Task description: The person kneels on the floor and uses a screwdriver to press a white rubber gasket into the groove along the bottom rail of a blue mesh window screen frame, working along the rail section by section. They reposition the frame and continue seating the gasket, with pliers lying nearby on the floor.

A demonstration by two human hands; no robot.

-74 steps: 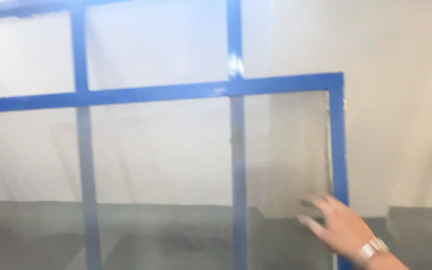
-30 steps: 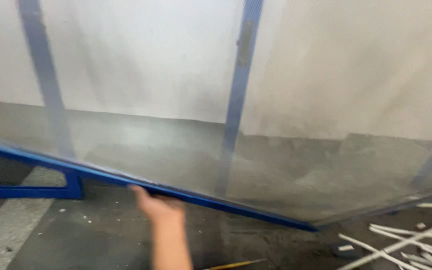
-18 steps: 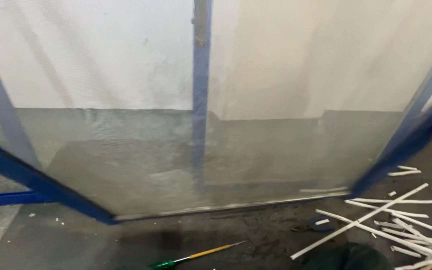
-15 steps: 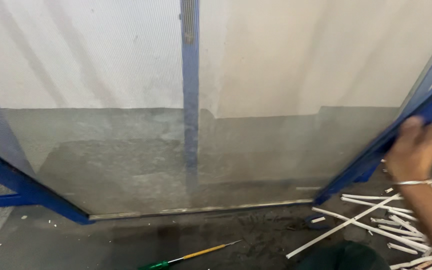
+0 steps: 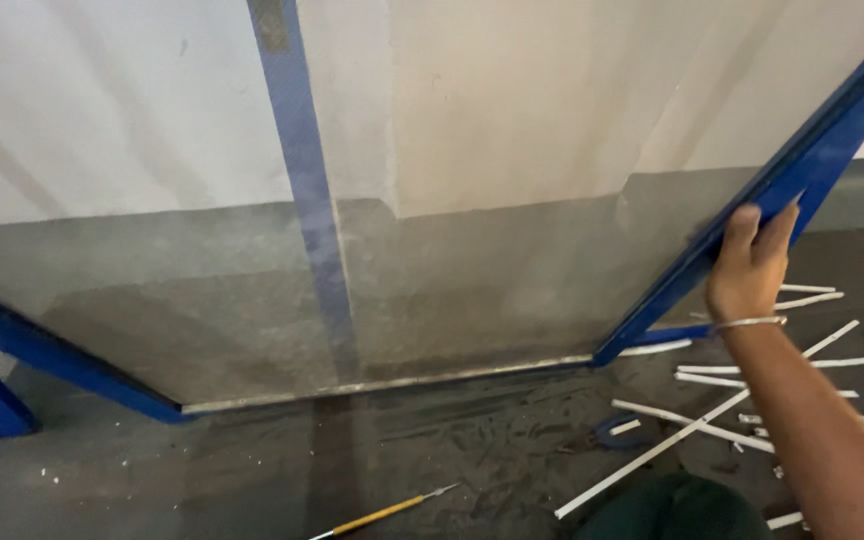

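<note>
Right hand [image 5: 749,268] raised, forearm angled up from lower right, fingers clenched over the blue frame [image 5: 812,165] edge of the mesh screen panel [image 5: 452,260], tilted above the floor [image 5: 252,470]. Left hand unseen.

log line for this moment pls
right hand: grips blue metal mesh-screen frame edge | left hand: out of view | floor: yellow-handled screwdriver, white strips

White wall [image 5: 102,110] w/ grey lower band, dark dusty floor [image 5: 472,450] w/ scattered white strips [image 5: 742,375]
</note>
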